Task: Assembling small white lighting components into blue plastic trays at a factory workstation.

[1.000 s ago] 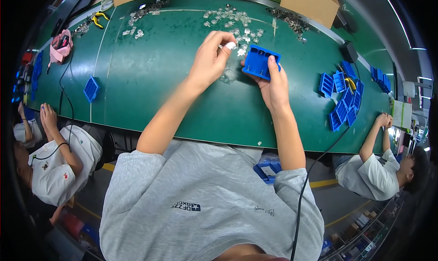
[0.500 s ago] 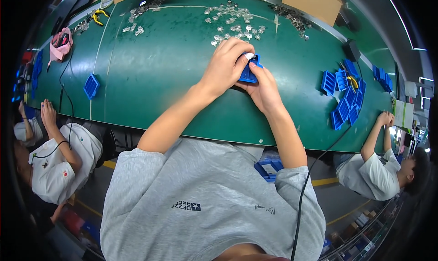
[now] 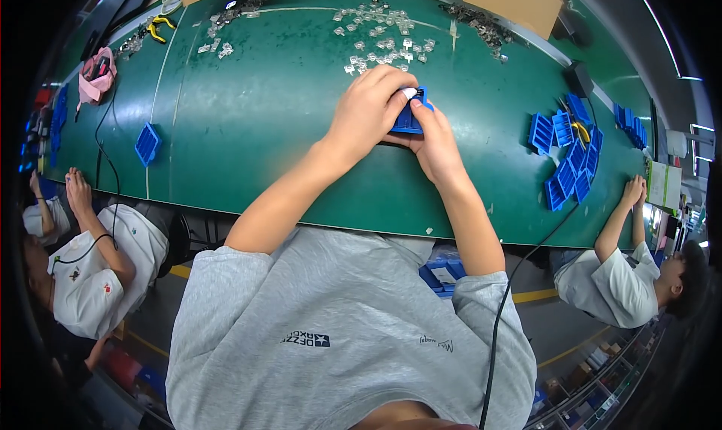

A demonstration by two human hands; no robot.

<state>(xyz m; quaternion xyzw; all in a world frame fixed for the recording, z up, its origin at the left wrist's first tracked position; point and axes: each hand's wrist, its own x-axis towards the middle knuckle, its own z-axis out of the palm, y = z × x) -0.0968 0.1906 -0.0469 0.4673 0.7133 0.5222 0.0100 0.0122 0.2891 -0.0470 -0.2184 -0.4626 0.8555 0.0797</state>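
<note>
Between my hands, above the green table, is a small blue plastic case (image 3: pixel 407 122) with slots inside, like the others lying about. My right hand (image 3: pixel 436 143) grips it from the right, with the thumb along its upper right edge and the fingers underneath. My left hand (image 3: pixel 367 108) curls over the left and far end, its white-covered thumb pressing at the top. A dark small part shows beside that thumb, too little to name. Just beyond my hands lie several small clear-and-metal pieces (image 3: pixel 387 56).
Several blue cases (image 3: pixel 565 176) and yellow-handled pliers (image 3: pixel 580 132) lie to the right; one blue case (image 3: pixel 148 143) lies left. Dark metal parts (image 3: pixel 481 28) and a cardboard box (image 3: pixel 514 3) are at the back. Other yellow-handled pliers (image 3: pixel 158 28) lie far left. People sit on both sides.
Both hands stay on the blue case in nearly the same pose. The whole view has shifted very slightly; nothing was taken up or let go.
</note>
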